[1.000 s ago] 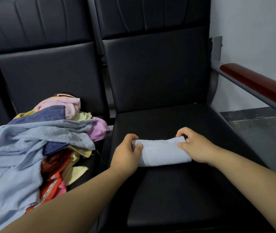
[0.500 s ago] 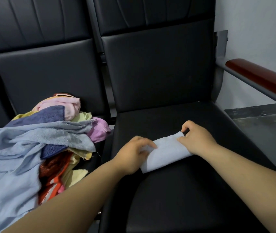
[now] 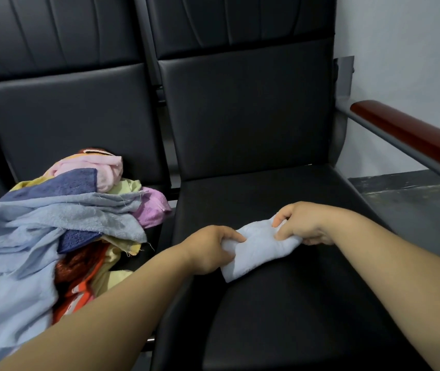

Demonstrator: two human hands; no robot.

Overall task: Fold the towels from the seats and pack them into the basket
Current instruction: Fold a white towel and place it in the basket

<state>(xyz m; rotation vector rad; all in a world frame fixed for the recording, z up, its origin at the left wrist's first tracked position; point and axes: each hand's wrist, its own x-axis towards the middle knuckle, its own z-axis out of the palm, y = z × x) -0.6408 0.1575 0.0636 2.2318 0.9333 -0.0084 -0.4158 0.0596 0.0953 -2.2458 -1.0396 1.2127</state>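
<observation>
The pale blue towel (image 3: 256, 250) is down to a small, thick folded packet. It lies aslant over the middle of the right-hand seat (image 3: 280, 317), and I can't tell whether it rests on the cushion or hangs just off it. My left hand (image 3: 208, 250) pinches its near-left end, thumb on top and fingers curled under. My right hand (image 3: 301, 223) grasps the far-right end, fingers closed round the cloth. I judge this one towel folded, or within a last tuck of it. It has not yet gone to the basket, which I can't see anywhere in this view. Most of the job is plainly not yet done. On the left-hand seat (image 3: 68, 116) sits a loose heap of towels (image 3: 52, 223), pale blue, navy, pink, yellow, lilac and orange. They are all crumpled, none folded, and the heap spills toward me over the seat's front edge. Past the right seat there is a red-brown armrest (image 3: 414, 137) against a grey wall. By my reckoning it is early days: one piece nearly finished, a whole pile to fold, and nothing I can see packed.
</observation>
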